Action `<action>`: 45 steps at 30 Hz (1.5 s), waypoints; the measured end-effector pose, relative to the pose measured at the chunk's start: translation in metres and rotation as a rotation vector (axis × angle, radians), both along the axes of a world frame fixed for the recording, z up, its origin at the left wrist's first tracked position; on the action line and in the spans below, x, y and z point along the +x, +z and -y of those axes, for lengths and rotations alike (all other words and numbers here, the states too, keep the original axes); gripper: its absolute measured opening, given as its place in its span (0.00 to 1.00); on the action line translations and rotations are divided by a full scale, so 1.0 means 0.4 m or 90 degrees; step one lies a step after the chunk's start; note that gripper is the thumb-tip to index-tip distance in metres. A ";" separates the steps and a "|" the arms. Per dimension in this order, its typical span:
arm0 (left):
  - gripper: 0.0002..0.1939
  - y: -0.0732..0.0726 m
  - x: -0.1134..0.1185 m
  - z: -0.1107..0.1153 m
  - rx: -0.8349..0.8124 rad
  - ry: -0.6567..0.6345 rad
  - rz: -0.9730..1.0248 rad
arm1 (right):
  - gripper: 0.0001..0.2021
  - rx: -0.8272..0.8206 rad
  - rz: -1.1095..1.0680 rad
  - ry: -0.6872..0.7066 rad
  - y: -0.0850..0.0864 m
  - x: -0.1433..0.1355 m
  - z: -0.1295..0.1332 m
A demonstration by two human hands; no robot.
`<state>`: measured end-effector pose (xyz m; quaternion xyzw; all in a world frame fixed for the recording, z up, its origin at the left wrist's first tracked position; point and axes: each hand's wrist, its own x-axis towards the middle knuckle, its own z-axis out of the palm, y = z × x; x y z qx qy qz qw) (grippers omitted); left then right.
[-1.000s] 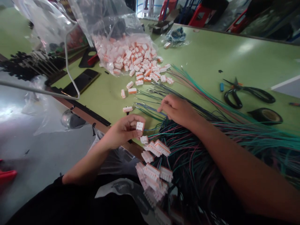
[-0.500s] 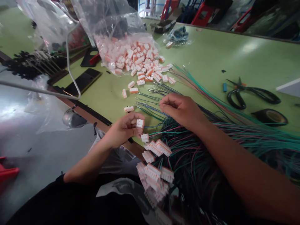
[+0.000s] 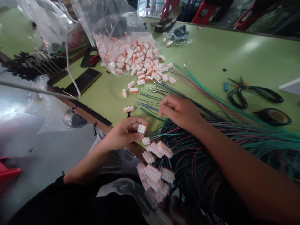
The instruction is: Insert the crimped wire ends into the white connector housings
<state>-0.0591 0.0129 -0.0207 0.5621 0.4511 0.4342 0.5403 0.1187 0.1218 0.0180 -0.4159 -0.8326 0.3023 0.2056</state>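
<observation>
My left hand (image 3: 124,134) pinches a small white connector (image 3: 142,128) at the near table edge. My right hand (image 3: 179,111) rests on a spread of thin green, blue and pink wires (image 3: 150,100), fingertips curled on the wire ends; whether it grips one I cannot tell. Below my hands hangs a cluster of white connectors (image 3: 154,170) fitted on wires. A clear plastic bag (image 3: 126,47) spills several white and orange connectors onto the green table (image 3: 211,56), and a few loose ones (image 3: 129,108) lie just ahead of my left hand.
Black scissors (image 3: 255,93) and a roll of black tape (image 3: 273,116) lie at the right. A dark phone (image 3: 82,81) and a metal wire stand (image 3: 70,75) sit at the left. Red stools (image 3: 201,12) stand beyond the table's far edge.
My left hand with the connector has dropped slightly toward the table edge. My right hand has shifted a little on the wire ends.
</observation>
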 end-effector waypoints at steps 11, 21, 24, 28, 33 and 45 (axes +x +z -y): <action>0.10 -0.005 -0.002 0.025 0.185 -0.004 -0.151 | 0.06 0.034 0.163 0.044 -0.017 -0.002 -0.008; 0.11 -0.005 -0.001 0.021 0.119 -0.004 -0.102 | 0.06 0.037 0.215 0.039 -0.015 -0.006 -0.002; 0.10 -0.006 0.002 0.013 0.073 0.002 -0.035 | 0.06 0.046 0.192 0.046 -0.017 -0.004 -0.003; 0.12 -0.012 0.005 -0.005 -0.011 0.047 0.132 | 0.06 -0.008 0.070 0.099 0.006 -0.004 0.012; 0.15 -0.015 0.005 -0.020 -0.102 0.061 0.263 | 0.05 -0.033 0.005 0.178 0.028 -0.013 0.042; 0.12 -0.010 0.006 -0.020 -0.106 0.082 0.272 | 0.05 0.074 0.070 0.115 0.013 -0.024 0.057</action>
